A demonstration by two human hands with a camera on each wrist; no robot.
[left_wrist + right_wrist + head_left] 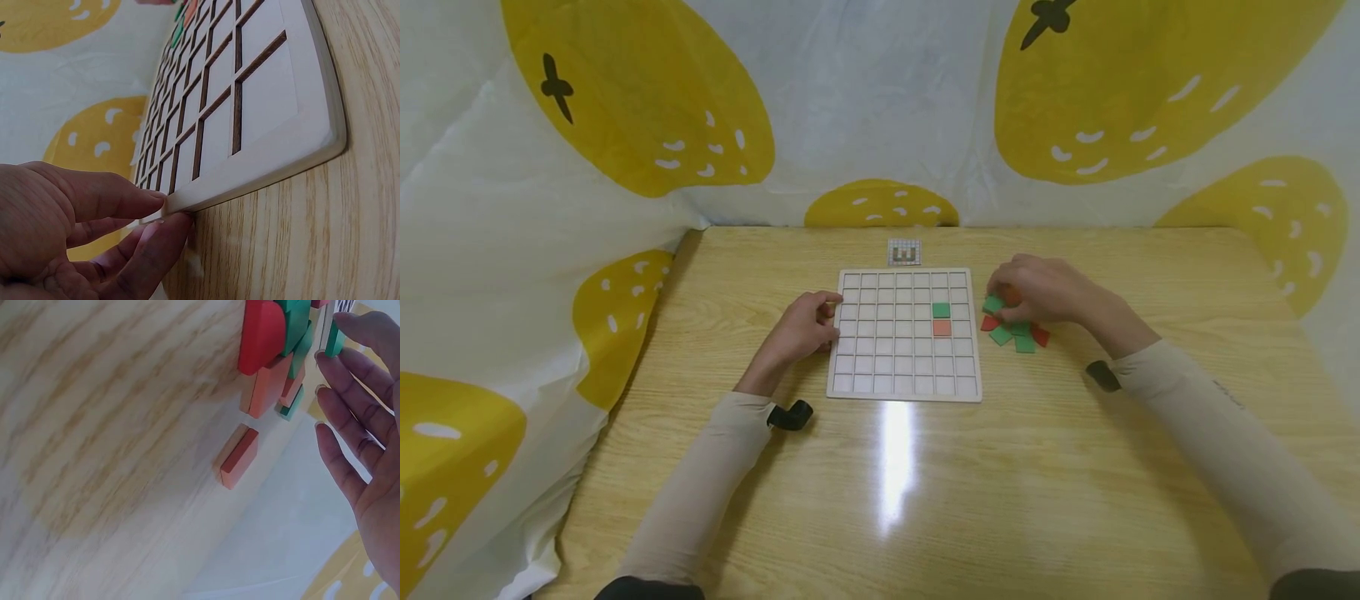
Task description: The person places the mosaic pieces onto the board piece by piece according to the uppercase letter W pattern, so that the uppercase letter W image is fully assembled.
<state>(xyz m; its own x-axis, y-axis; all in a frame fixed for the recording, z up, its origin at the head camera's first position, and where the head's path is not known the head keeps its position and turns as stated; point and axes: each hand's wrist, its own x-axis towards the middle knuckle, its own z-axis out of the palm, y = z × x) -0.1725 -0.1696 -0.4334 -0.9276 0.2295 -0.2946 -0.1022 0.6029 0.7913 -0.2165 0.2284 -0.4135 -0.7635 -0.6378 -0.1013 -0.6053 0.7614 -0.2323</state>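
A pale wooden grid board (904,394) lies on the table, with a green tile (941,310) and an orange tile (942,328) in neighbouring cells toward its right side. At the board's left edge, my left hand (805,325) grips the rim; the left wrist view shows the thumb (147,199) on the rim and a finger against its underside. My right hand (1041,287) is over a pile of loose tiles right of the board. Between its thumb and index finger it pinches a green square tile (335,339), and its other fingers are spread apart.
Behind the board lies a small pattern card (904,252). The loose pile holds several green, red and orange tiles, including a red tile (261,336); one orange tile (240,459) lies apart. A lemon-printed cloth (880,108) hangs behind the wooden table (1000,492).
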